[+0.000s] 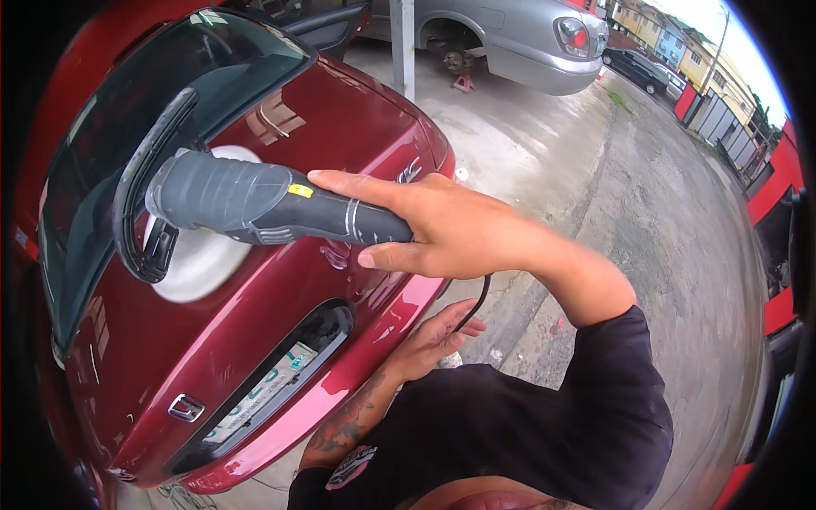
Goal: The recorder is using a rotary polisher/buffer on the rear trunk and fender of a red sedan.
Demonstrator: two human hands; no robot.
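My right hand [442,223] wraps round the rear handle of a dark grey electric polisher [229,191], which has a black loop handle [132,191] at its head. Its round white pad [200,263] lies against the trunk lid of a dark red car [280,272], near the rear window. A black power cord [482,302] hangs from behind my right wrist to my left hand [438,340]. My left hand is lower, beside the rear bumper, with the cord running between its partly curled fingers.
A licence plate [262,391] sits in the trunk recess. Beyond the red car, a grey post [403,51] stands near a silver car [510,38], whose bare wheel hub is above a red jack stand [463,82]. Concrete ground [663,280] stretches to the right.
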